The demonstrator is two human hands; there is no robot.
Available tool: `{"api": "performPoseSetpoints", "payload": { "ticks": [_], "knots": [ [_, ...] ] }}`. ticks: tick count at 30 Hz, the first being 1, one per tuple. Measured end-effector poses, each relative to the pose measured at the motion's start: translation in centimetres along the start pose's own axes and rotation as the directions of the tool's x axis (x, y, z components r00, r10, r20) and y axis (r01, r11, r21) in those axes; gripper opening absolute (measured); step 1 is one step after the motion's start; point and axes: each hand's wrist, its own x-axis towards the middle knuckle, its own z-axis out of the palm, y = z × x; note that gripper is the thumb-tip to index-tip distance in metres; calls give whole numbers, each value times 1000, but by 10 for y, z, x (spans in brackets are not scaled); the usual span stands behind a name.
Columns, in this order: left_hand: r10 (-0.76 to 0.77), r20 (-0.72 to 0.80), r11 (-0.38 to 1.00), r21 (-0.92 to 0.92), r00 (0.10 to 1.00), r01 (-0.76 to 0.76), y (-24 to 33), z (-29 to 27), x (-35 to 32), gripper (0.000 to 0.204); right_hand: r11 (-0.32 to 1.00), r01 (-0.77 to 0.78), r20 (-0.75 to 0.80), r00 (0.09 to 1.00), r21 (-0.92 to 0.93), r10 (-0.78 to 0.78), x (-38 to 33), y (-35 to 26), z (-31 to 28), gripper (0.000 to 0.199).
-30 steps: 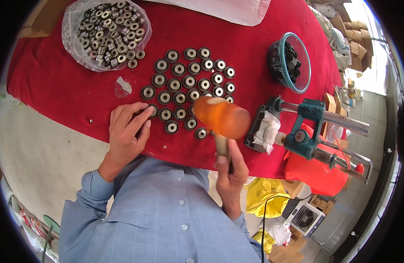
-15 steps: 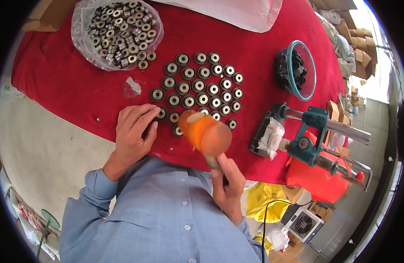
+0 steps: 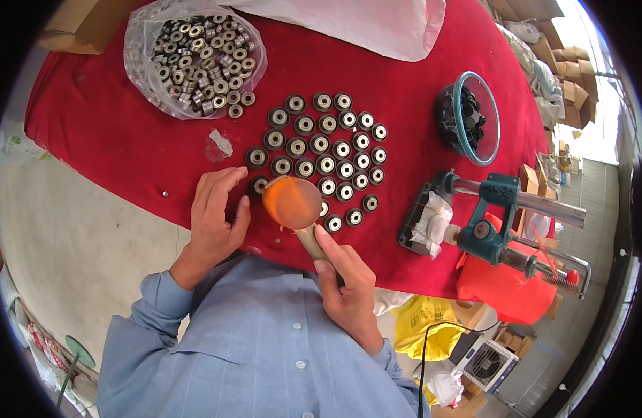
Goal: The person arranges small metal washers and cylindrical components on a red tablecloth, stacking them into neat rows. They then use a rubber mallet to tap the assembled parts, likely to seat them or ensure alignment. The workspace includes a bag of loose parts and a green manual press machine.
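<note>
My right hand [image 3: 349, 282] is closed round the pale handle of a mallet [image 3: 294, 203] with a translucent orange head. That head hangs over the lower left of a group of bearings seated in black rings [image 3: 304, 167], and hides some of them. My left hand [image 3: 216, 216] lies at the group's left side with thumb and fingers apart and nothing in its grasp. Its fingertips are close to a black-ringed bearing [image 3: 260, 185], which the mallet head partly covers. Whether the fingers touch that piece I cannot tell.
A clear plastic bag [image 3: 143, 76] of loose metal bearings lies at the far left. A clear bowl with a teal rim [image 3: 499, 118] holds black rings at the right. Nearer stands a green hand press [image 3: 492, 209]. A white sheet [image 3: 377, 31] covers part of the red-clothed table.
The mallet and my right hand have moved left, uncovering bearings on the right of the group. My left fingertips have drawn back slightly from the leftmost near bearing. The view has shifted slightly.
</note>
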Motion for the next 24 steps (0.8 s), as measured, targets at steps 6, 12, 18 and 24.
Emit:
{"api": "performPoseSetpoints", "payload": {
  "ticks": [6,12,18,24],
  "knots": [
    [-105,-71,987,-132,992,95,-5,-2,-3,63,993,118,-11,993,-5,-119,19,0,15,64],
    [-86,-82,981,-179,993,70,-4,-3,-4,61,977,189,-30,982,97,-187,32,-3,19,64],
    [-367,210,614,-677,906,405,16,-29,-16,48,935,345,-40,938,84,-343,59,-26,48,67],
    [-630,103,477,-731,770,488,6,-60,-24,37,857,494,85,857,145,-508,76,-43,97,74]
  ]
}}
